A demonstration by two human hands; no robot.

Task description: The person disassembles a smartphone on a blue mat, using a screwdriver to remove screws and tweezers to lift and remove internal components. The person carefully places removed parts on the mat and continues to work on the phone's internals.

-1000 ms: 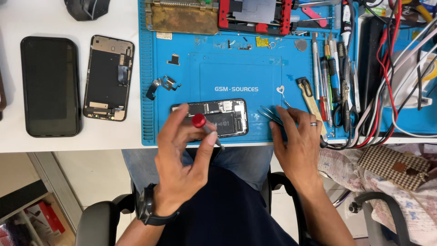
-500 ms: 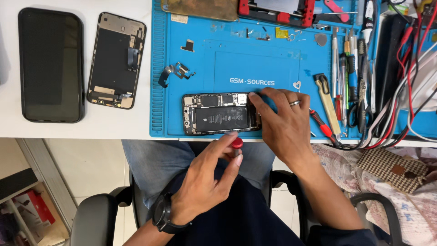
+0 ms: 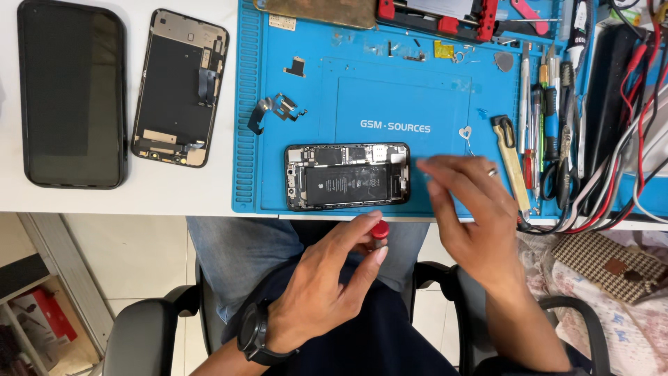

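Opened phone [image 3: 346,177] sits on the blue mat [image 3: 431,104], near the table's [image 3: 174,198] front edge.

Left hand [image 3: 327,285] has pulled back off the mat since a second ago, its grip pinching a red-capped screwdriver [image 3: 378,230] over the lap. Right hand [image 3: 470,209] has slid off the phone's right end, fingers loosely spread, holding nothing. So the phone's untouched right now. Screen [image 3: 73,94] and back housing [image 3: 179,87] lie further left.
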